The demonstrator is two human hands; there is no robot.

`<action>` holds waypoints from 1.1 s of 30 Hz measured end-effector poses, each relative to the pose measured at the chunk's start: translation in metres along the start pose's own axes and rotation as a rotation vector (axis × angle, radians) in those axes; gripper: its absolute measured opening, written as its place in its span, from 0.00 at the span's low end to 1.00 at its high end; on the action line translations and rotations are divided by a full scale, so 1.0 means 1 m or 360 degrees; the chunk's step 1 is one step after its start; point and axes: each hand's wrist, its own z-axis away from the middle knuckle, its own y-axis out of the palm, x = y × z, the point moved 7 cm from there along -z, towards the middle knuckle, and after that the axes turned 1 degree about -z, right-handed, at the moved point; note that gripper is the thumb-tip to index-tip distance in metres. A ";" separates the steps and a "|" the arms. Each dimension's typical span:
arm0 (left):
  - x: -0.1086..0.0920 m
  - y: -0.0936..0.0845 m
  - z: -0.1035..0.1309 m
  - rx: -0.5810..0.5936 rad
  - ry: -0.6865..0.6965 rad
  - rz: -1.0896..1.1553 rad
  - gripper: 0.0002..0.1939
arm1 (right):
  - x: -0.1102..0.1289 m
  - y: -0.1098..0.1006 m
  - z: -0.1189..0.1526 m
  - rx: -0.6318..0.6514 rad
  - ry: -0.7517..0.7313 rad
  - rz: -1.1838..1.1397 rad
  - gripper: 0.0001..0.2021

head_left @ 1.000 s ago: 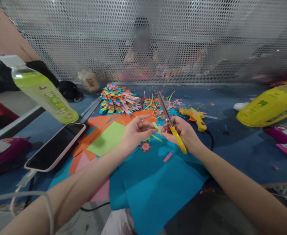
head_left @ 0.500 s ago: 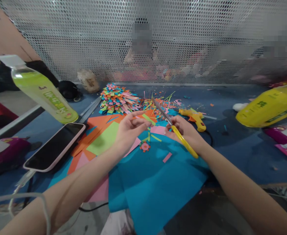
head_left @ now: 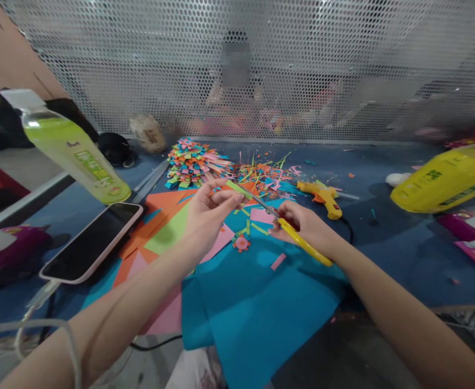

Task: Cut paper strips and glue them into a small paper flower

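Observation:
Between its thumb and fingers, my left hand (head_left: 210, 208) pinches a light green paper strip (head_left: 236, 188). My right hand (head_left: 302, 227) is closed on yellow-handled scissors (head_left: 304, 243), whose blades reach left to the strip. Under both hands lie large blue sheets (head_left: 257, 302). On the blue paper rest a small pink and orange paper flower (head_left: 241, 243), several thin green strips and a pink strip (head_left: 278, 262). Orange, green and pink sheets (head_left: 167, 232) spread out to the left.
Behind the hands stand a layered paper cone (head_left: 189, 165) and a heap of scraps (head_left: 265, 175). A yellow glue gun (head_left: 322, 199) lies right of them. A phone (head_left: 94, 243) and green bottle (head_left: 73, 154) are left, a yellow bottle (head_left: 443, 175) right. Perforated metal (head_left: 160, 65) rises behind.
The scissor blades have swung down and left to the green strip. My left hand has shifted slightly left. More small green pieces show on the blue paper.

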 end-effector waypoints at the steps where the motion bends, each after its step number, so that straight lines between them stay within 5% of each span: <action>1: 0.000 0.000 0.000 0.0008 0.0000 -0.0002 0.19 | 0.000 0.000 0.000 0.0001 0.0001 -0.0003 0.15; 33: 0.003 -0.002 -0.001 -0.0014 -0.0002 -0.0024 0.17 | -0.001 -0.001 0.001 0.0005 0.0059 0.0118 0.15</action>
